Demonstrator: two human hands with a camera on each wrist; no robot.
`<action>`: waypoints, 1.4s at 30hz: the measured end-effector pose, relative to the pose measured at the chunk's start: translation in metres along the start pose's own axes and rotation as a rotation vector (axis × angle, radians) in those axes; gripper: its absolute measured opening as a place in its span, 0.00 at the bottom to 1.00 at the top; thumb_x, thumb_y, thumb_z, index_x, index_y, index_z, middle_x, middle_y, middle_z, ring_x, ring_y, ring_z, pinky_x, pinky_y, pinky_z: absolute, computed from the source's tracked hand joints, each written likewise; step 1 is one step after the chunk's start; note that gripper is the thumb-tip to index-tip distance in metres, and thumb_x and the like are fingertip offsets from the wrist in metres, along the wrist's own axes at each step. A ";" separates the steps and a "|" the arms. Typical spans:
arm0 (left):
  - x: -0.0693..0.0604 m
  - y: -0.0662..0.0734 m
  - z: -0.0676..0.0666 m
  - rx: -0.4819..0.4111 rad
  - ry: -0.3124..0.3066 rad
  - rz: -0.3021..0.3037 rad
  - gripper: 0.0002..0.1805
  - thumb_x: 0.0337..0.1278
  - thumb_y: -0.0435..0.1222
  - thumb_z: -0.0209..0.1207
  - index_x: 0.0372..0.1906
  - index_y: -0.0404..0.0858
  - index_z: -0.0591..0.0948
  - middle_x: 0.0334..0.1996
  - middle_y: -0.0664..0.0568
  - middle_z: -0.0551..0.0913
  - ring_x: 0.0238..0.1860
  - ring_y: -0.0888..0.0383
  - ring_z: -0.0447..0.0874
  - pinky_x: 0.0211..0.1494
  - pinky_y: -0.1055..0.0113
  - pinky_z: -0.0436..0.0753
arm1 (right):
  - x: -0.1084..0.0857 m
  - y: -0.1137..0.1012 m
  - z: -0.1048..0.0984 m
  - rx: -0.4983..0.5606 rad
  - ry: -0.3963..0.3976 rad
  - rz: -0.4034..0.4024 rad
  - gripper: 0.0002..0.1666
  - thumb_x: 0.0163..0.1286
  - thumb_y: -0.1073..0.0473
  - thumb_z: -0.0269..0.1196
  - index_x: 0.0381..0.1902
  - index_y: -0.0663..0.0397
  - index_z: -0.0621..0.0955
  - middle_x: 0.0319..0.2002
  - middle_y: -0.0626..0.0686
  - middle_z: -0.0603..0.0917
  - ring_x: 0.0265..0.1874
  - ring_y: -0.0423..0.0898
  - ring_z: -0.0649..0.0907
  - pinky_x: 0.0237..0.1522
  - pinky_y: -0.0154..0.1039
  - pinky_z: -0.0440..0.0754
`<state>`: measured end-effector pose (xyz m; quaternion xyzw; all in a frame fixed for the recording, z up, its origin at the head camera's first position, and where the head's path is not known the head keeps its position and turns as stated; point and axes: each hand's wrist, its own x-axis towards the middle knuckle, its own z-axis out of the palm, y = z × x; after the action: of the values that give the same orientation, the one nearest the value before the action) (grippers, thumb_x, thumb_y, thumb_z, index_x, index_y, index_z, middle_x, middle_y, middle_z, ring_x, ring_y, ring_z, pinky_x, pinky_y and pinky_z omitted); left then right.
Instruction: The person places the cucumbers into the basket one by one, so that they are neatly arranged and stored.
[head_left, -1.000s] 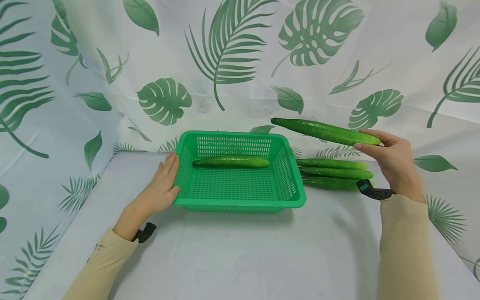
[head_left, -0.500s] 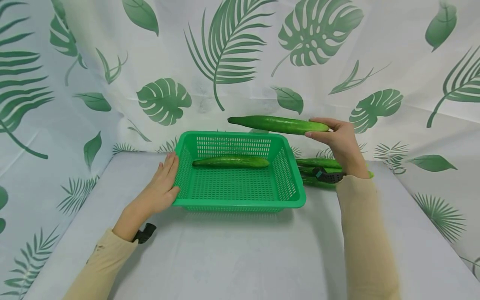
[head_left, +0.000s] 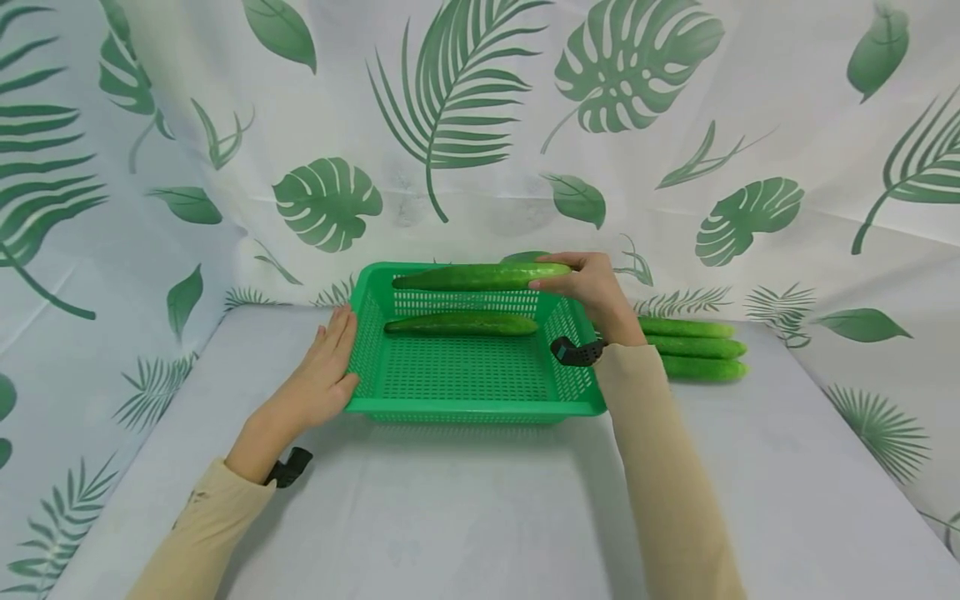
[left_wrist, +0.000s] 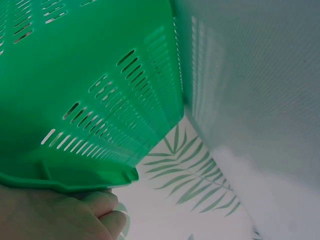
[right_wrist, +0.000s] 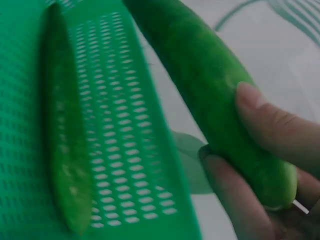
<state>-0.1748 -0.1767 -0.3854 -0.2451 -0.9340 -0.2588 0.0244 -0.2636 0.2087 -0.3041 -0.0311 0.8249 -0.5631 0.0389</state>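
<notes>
A cucumber (head_left: 472, 277) is gripped near its right end by my right hand (head_left: 592, 292), level above the back part of a green plastic basket (head_left: 480, 407). The right wrist view shows the thumb on one side of this cucumber (right_wrist: 200, 75) and fingers on the other. Inside the basket, along its back wall, lies another cucumber (head_left: 461, 323). My left hand (head_left: 318, 375) rests against the basket's left rim with its fingers straight; the left wrist view shows those fingers (left_wrist: 102, 202) under the rim.
Right of the basket, several cucumbers (head_left: 701, 348) lie side by side on the white table (head_left: 450, 508), partly hidden by the right forearm. A leaf-printed cloth (head_left: 480, 183) hangs behind and at the sides.
My right hand has carried the held cucumber leftward from above the right-hand cucumbers to over the basket, and a little lower. The left hand stays at the basket's rim.
</notes>
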 end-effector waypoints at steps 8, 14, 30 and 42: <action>0.002 0.002 0.002 0.000 0.011 0.006 0.42 0.58 0.28 0.44 0.75 0.20 0.40 0.77 0.32 0.33 0.77 0.37 0.30 0.76 0.42 0.38 | 0.010 0.015 0.027 -0.060 -0.080 0.132 0.28 0.60 0.62 0.73 0.59 0.58 0.82 0.76 0.60 0.58 0.70 0.59 0.67 0.63 0.54 0.73; 0.002 0.002 0.003 0.004 0.014 0.012 0.42 0.58 0.29 0.44 0.75 0.20 0.40 0.77 0.32 0.34 0.77 0.37 0.30 0.76 0.41 0.38 | 0.012 0.025 0.036 0.019 -0.119 0.202 0.29 0.61 0.68 0.71 0.61 0.63 0.79 0.72 0.62 0.65 0.59 0.59 0.79 0.61 0.52 0.76; 0.001 0.000 0.000 0.009 0.006 0.012 0.42 0.59 0.29 0.43 0.75 0.20 0.39 0.77 0.33 0.32 0.77 0.37 0.29 0.76 0.42 0.37 | 0.017 0.037 0.046 -0.265 -0.142 0.300 0.34 0.61 0.64 0.72 0.64 0.67 0.75 0.62 0.67 0.74 0.51 0.62 0.83 0.55 0.53 0.80; 0.000 0.001 0.000 -0.005 0.000 0.013 0.42 0.60 0.28 0.43 0.75 0.20 0.39 0.77 0.32 0.32 0.77 0.38 0.28 0.76 0.43 0.36 | 0.012 0.035 0.049 -0.360 -0.174 0.353 0.32 0.64 0.64 0.69 0.63 0.69 0.72 0.64 0.68 0.71 0.48 0.59 0.85 0.52 0.50 0.82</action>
<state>-0.1745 -0.1760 -0.3844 -0.2510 -0.9318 -0.2611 0.0255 -0.2709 0.1746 -0.3549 0.0583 0.8980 -0.3870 0.2011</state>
